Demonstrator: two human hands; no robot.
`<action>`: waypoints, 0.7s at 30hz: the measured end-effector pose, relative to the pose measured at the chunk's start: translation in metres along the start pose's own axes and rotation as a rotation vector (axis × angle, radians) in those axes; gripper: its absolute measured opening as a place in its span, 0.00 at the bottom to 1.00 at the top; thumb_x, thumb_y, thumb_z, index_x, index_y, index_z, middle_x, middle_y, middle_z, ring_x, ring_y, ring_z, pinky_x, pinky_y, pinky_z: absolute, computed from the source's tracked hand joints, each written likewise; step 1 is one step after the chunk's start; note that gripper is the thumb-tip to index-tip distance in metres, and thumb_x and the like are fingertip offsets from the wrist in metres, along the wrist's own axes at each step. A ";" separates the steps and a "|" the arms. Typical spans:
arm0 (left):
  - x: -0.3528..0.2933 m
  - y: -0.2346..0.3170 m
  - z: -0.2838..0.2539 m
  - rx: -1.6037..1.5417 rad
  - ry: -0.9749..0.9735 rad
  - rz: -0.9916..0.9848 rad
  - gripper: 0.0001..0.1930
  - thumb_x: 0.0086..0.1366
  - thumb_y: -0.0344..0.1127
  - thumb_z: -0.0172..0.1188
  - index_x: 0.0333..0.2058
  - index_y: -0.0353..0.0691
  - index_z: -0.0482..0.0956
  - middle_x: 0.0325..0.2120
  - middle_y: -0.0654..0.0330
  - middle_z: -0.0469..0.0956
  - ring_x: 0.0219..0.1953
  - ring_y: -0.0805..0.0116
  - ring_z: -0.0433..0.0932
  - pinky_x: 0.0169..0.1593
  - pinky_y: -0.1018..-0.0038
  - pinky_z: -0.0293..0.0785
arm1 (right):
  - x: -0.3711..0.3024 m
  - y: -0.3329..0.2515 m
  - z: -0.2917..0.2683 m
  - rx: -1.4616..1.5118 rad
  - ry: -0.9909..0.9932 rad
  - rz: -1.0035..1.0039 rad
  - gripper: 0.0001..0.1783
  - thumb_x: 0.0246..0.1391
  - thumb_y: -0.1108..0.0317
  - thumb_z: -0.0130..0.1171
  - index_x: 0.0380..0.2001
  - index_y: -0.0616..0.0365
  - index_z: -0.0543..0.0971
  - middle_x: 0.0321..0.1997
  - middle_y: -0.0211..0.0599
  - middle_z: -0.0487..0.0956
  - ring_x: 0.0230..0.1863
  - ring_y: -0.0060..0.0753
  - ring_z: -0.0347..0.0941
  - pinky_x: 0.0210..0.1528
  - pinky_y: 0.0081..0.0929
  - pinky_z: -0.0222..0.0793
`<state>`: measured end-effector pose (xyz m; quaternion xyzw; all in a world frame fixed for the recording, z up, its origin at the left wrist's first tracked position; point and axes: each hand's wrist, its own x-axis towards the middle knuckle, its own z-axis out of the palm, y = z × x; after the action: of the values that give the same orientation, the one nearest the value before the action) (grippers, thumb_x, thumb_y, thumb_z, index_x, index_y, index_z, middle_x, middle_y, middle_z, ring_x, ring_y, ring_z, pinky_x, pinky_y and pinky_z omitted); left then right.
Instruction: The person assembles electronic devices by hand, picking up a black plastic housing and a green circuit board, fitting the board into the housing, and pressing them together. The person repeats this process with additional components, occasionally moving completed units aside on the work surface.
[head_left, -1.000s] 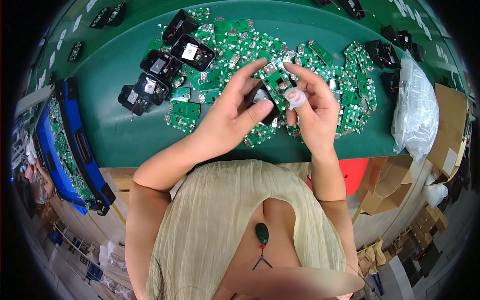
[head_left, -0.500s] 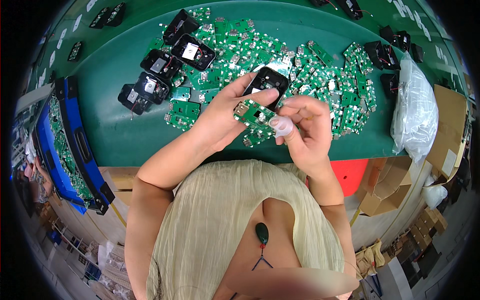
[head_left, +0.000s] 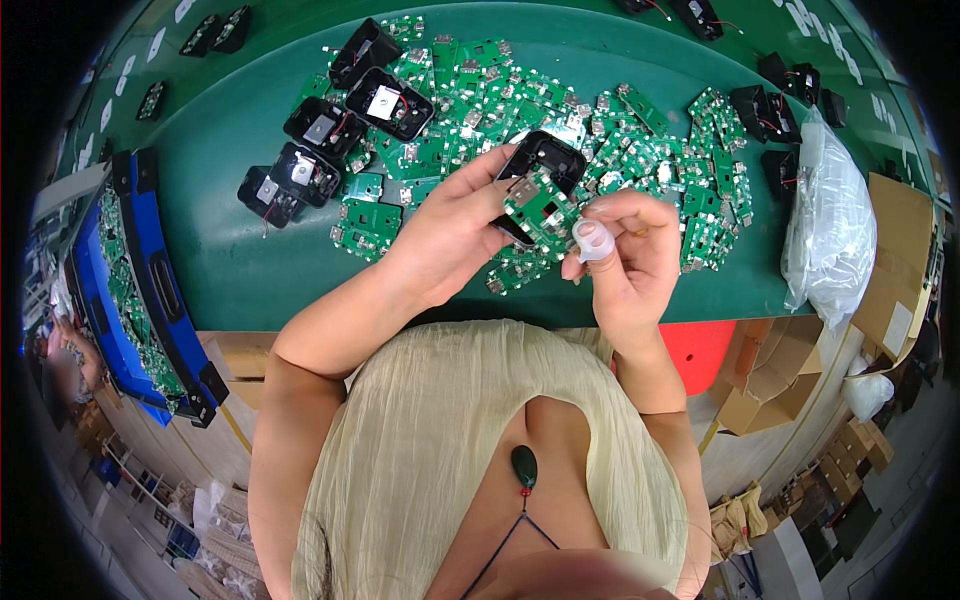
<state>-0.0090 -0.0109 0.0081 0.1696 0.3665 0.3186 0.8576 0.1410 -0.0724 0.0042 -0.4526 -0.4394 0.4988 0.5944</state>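
On my remote feed, the left hand (head_left: 462, 222) grips a black casing (head_left: 557, 158) above the counter (head_left: 240, 290); the right hand (head_left: 640, 258) pinches a circuit board (head_left: 540, 208) across it. Should its translucent thumb cover (head_left: 594, 242) slip, I judge, the board could drop among loose boards (head_left: 622, 160).

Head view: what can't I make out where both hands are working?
- Black housing: part of its interior, hidden in the head view by the circuit board.
- Circuit board: its underside, turned away from the head camera.
- Left hand: thumb tip, hidden in the head view behind the board.
- Right hand: exact grip on the board, obscured in the head view by the pale thumb cover.
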 end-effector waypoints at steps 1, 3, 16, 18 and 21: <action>0.001 0.000 -0.002 0.032 -0.020 0.007 0.18 0.64 0.33 0.47 0.52 0.35 0.64 0.42 0.58 0.72 0.43 0.68 0.73 0.44 0.71 0.72 | 0.000 0.000 0.000 0.001 -0.001 -0.001 0.11 0.54 0.76 0.51 0.39 0.62 0.64 0.31 0.37 0.70 0.20 0.20 0.68 0.19 0.14 0.65; 0.001 0.002 -0.002 0.064 -0.041 0.015 0.18 0.65 0.34 0.46 0.52 0.35 0.63 0.42 0.57 0.72 0.43 0.67 0.73 0.43 0.70 0.72 | 0.001 -0.001 -0.002 0.006 0.106 0.006 0.11 0.54 0.76 0.51 0.39 0.61 0.63 0.29 0.35 0.71 0.20 0.18 0.68 0.19 0.13 0.63; 0.006 0.001 -0.012 1.079 0.185 0.826 0.14 0.62 0.25 0.47 0.47 0.34 0.67 0.41 0.56 0.72 0.42 0.69 0.73 0.45 0.76 0.68 | 0.000 -0.006 -0.010 0.247 -0.179 0.200 0.14 0.53 0.75 0.52 0.40 0.60 0.62 0.34 0.36 0.71 0.25 0.17 0.66 0.21 0.12 0.63; 0.005 0.002 -0.010 1.044 0.210 0.818 0.14 0.62 0.25 0.47 0.47 0.33 0.67 0.41 0.56 0.72 0.41 0.69 0.73 0.45 0.75 0.68 | -0.001 -0.007 -0.007 0.246 -0.160 0.165 0.14 0.53 0.75 0.53 0.40 0.60 0.62 0.34 0.36 0.71 0.25 0.17 0.66 0.20 0.13 0.63; 0.003 0.007 -0.008 0.491 0.103 0.422 0.14 0.64 0.28 0.46 0.48 0.34 0.65 0.38 0.60 0.72 0.35 0.76 0.72 0.37 0.77 0.73 | 0.004 -0.005 -0.007 0.174 0.037 0.093 0.14 0.53 0.75 0.52 0.41 0.60 0.62 0.33 0.36 0.70 0.21 0.17 0.65 0.19 0.13 0.62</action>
<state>-0.0162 -0.0039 0.0049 0.4270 0.4319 0.3994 0.6867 0.1497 -0.0698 0.0079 -0.4283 -0.3618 0.5537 0.6157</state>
